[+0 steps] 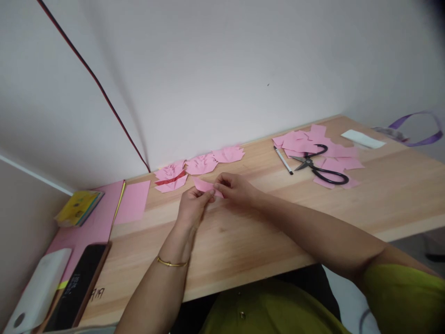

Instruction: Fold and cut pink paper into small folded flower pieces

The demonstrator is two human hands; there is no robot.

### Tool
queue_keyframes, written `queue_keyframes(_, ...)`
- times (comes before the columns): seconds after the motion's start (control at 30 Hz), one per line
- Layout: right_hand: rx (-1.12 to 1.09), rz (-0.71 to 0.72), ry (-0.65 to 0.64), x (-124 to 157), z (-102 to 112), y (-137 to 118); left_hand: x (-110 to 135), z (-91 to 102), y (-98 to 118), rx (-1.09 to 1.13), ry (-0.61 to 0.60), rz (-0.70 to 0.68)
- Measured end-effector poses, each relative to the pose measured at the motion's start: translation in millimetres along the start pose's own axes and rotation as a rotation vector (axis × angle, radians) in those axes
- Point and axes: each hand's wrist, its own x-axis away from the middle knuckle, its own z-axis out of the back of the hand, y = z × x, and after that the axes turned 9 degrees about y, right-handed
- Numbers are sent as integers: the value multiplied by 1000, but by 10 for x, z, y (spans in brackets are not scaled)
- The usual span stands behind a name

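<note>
A small folded piece of pink paper (202, 185) is held between my two hands above the middle of the table. My left hand (195, 202) pinches its lower edge between thumb and fingers. My right hand (233, 189) grips the right end, its fingertips close to the left thumb. Part of the paper is hidden behind the fingers. Just beyond my hands, pink cut-paper pieces with slits and pointed edges (201, 163) lie in a row along the wall. A red strip (171, 178) crosses the nearest one on the left.
To the right, black-handled scissors (308, 162) rest by a heap of pink scraps (299, 141), with a pen (283, 160) beside them. A white strip (363, 138) lies farther right. On the left are pink sheets (132, 202), a yellow pack (78, 208), a phone (79, 283) and a white device (41, 287).
</note>
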Motion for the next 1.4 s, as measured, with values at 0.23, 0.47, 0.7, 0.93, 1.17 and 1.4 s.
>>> queue_keyframes(0.23,-40,-7,4,-12,6,41,10,-41,46,170,-21,40)
queue_keyframes(0.47,-69,9,26,-24,8,78,49,-71,120,160,-49,102)
queue_keyframes(0.7,-101,15,46,1,-26,23,48,-39,3,-68,-90,-10)
queue_keyframes(0.93,-124,20,37,3,-40,25,64,-38,-9,-165,-75,-81)
queue_keyframes(1.17,-110,29,40,9,-60,47,97,-55,19,-288,-91,-97)
queue_keyframes(1.4,-55,22,55,-6,-36,47,126,-96,25,-281,-142,-65)
